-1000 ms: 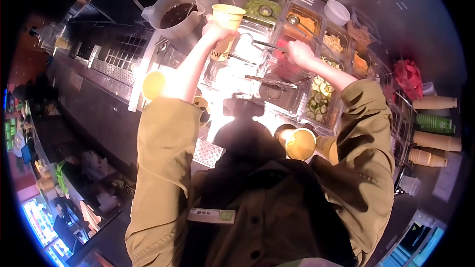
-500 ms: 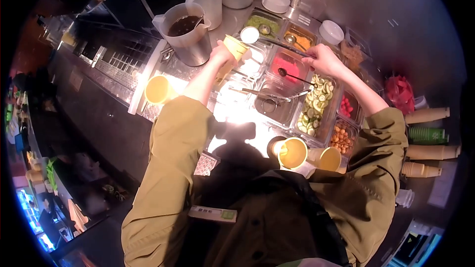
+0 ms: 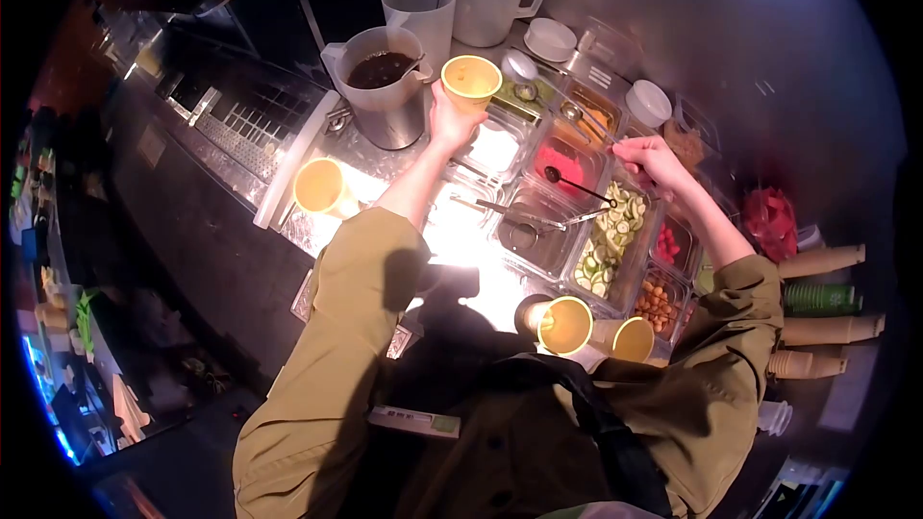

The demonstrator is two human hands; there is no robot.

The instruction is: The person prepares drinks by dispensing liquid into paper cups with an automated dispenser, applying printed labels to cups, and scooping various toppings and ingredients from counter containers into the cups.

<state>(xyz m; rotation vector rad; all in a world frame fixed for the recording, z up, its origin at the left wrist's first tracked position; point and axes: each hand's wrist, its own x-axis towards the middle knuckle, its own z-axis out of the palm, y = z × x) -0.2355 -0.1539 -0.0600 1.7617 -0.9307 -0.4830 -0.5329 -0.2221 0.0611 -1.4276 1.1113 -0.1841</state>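
My left hand (image 3: 452,122) is wrapped round a yellow paper cup (image 3: 471,79), which stands nearly upright with its mouth facing me, close to the jug of dark liquid (image 3: 382,72). My right hand (image 3: 656,161) grips the thin handle of a ladle over the topping trays. The ladle's pale bowl (image 3: 519,64) is just right of the cup's rim, above the green tray (image 3: 548,94). Whether anything remains in that bowl I cannot tell. Below the right hand lie a tray of orange topping (image 3: 601,118), a pink-red tray (image 3: 558,168) and sliced limes (image 3: 615,235).
Another yellow cup (image 3: 322,186) stands at the counter's left edge. Two more cups, one (image 3: 564,326) and its neighbour (image 3: 634,339), sit near my body. Tongs (image 3: 519,213) lie across the trays. Tall jugs (image 3: 492,0) stand at the back; stacked cups (image 3: 829,330) are at right.
The cup in my left hand has turned from tilted to nearly upright. The ladle bowl has tipped and moved slightly right of the cup. My right hand has shifted a little right and down.
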